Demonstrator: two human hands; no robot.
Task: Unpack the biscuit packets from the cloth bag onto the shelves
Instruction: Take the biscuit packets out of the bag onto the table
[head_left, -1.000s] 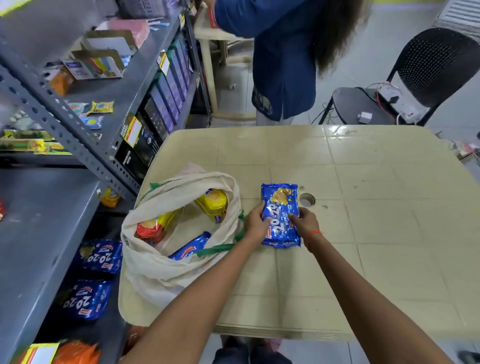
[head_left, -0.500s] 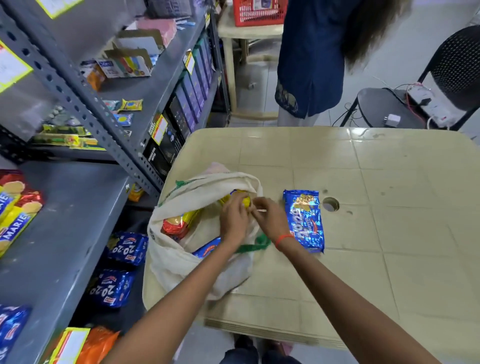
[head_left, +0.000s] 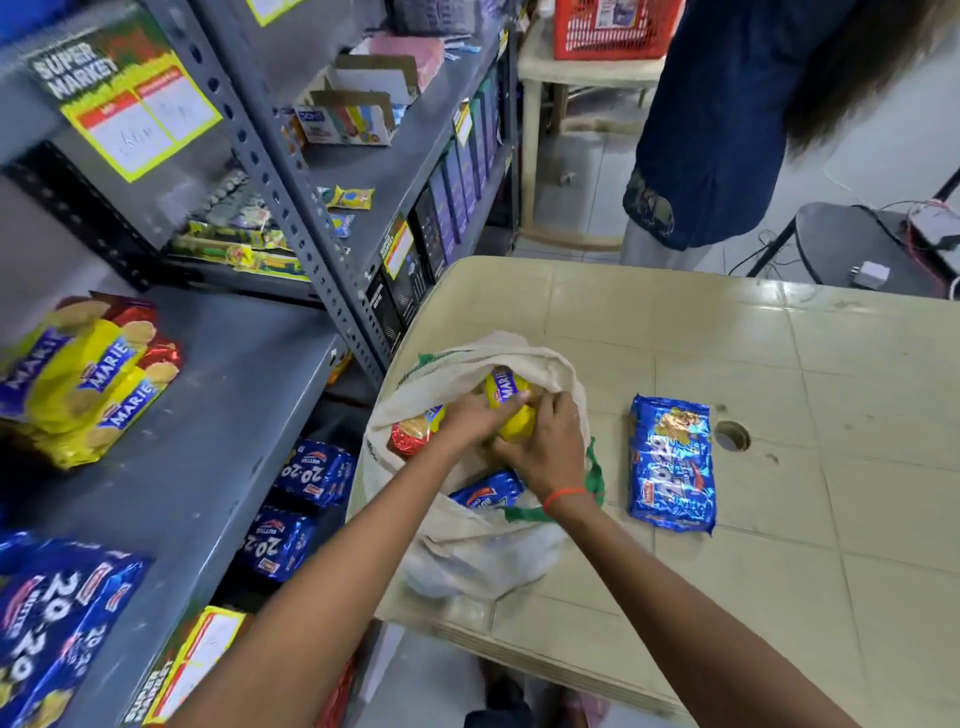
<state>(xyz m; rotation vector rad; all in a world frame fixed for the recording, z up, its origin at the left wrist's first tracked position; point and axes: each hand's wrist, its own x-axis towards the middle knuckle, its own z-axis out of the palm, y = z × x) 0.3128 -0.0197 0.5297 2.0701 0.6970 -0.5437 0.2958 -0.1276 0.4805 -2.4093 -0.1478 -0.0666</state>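
With my left hand (head_left: 467, 423) and right hand (head_left: 545, 449) closed together round the yellow Marie packet (head_left: 511, 410) inside the cloth bag (head_left: 467, 551) at the worktop's (head_left: 779, 364) left edge, I judged it light, slippery and crushable, best gripped across its flat sides.

Two hands (head_left: 470, 421) (head_left: 540, 447), one cloth bag (head_left: 467, 556), one blue packet on the table (head_left: 671, 462), three Marie packs on the shelf (head_left: 88, 379)
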